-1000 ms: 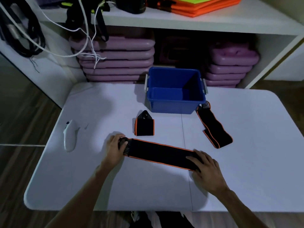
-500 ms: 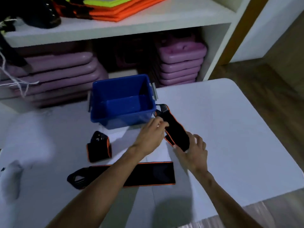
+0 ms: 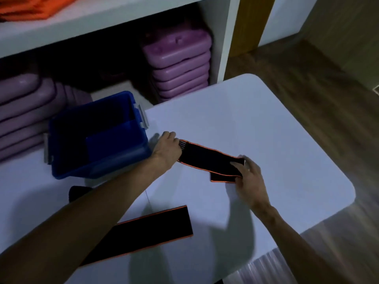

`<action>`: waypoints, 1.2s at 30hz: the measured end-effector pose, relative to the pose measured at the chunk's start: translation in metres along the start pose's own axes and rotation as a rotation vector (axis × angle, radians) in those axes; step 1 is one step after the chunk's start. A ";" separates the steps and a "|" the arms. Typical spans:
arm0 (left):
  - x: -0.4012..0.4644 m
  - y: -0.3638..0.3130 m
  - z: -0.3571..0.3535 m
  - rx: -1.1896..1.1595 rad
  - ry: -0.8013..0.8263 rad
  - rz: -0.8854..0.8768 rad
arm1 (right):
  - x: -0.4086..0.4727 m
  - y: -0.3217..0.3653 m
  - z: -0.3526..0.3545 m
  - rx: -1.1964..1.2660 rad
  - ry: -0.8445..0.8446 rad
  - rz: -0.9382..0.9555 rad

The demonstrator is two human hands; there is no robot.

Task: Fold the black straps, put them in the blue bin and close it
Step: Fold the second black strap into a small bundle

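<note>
A black strap with orange edging (image 3: pixel 207 155) stretches between my hands on the white table (image 3: pixel 266 124), just right of the open blue bin (image 3: pixel 114 152). My left hand (image 3: pixel 167 145) holds its ribbed end near the bin's corner. My right hand (image 3: pixel 249 177) pinches the doubled-over far end, where a short flap lies underneath. A second, longer strap (image 3: pixel 160 224) lies flat nearer me, partly under my left forearm. A dark folded strap (image 3: pixel 77 192) peeks out beside that forearm.
Behind the table stands a white shelf unit (image 3: pixel 223 37) with stacked purple cases (image 3: pixel 180 64) below and orange items (image 3: pixel 30 7) on top. Wooden floor (image 3: pixel 307 78) lies off the table's right edge. The bin has grey latches (image 3: pixel 143 117) and no lid on it.
Both hands left the long strap near me and took up the strap beside the bin, pulling it out lengthwise. The camera swung right.
</note>
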State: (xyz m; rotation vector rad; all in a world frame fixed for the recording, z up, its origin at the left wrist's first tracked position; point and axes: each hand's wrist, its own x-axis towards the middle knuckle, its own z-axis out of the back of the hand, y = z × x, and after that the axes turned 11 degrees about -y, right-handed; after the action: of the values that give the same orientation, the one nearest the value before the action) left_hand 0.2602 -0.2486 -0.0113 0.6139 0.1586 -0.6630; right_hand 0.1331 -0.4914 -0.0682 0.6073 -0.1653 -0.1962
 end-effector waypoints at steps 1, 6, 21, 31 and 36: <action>-0.001 -0.001 0.001 -0.135 -0.051 0.032 | 0.002 0.001 0.005 0.100 -0.029 -0.108; -0.057 0.011 0.022 -1.408 -0.106 0.382 | 0.022 -0.003 0.030 0.320 -0.022 -0.233; -0.373 0.025 -0.123 -2.172 -0.442 1.600 | -0.032 0.190 -0.059 0.077 1.042 0.360; -0.402 0.003 -0.199 -1.605 -0.422 1.652 | -0.083 0.206 -0.093 -0.229 0.689 0.687; -0.407 -0.009 -0.188 -1.411 -0.636 1.766 | -0.099 0.169 -0.092 -0.307 0.318 0.836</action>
State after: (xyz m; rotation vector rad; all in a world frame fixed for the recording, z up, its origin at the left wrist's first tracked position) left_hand -0.0543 0.0704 -0.0352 -0.8938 -0.4860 1.0193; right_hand 0.0794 -0.2823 -0.0536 0.2200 -0.0677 0.6720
